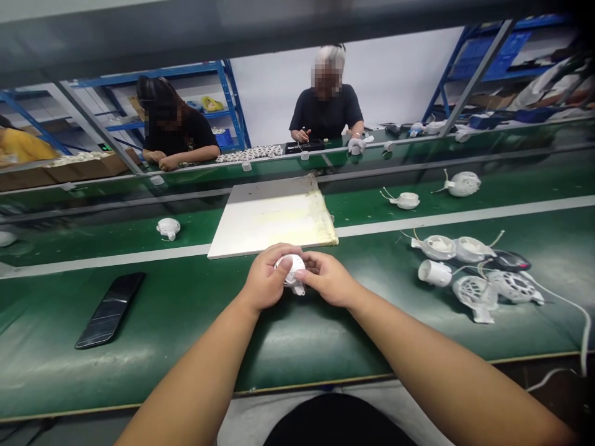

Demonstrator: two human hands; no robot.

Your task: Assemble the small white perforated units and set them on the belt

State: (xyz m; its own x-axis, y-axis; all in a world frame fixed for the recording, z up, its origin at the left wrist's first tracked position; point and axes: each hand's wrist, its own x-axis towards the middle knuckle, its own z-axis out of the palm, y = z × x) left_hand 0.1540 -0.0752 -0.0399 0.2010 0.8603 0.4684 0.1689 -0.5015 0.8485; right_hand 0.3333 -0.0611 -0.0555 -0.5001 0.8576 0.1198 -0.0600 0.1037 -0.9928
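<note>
Both my hands meet around a small round white plastic housing [294,267] just above the green bench, in front of the pale board. My left hand [268,275] wraps its left side, the thumb lying across its face. My right hand [328,277] grips the other side, thumb on the lower right of the face and fingers curled behind. A short tab of the housing points down between the hands. Its back is hidden by my fingers.
A pale board [274,217] lies ahead. A black phone-like slab [111,310] is at left. White fan-like housings [474,291] with wires are heaped at right beside a dark mouse-like object [511,261]. Another white housing [168,228] sits at back left. Co-workers [328,105] sit across.
</note>
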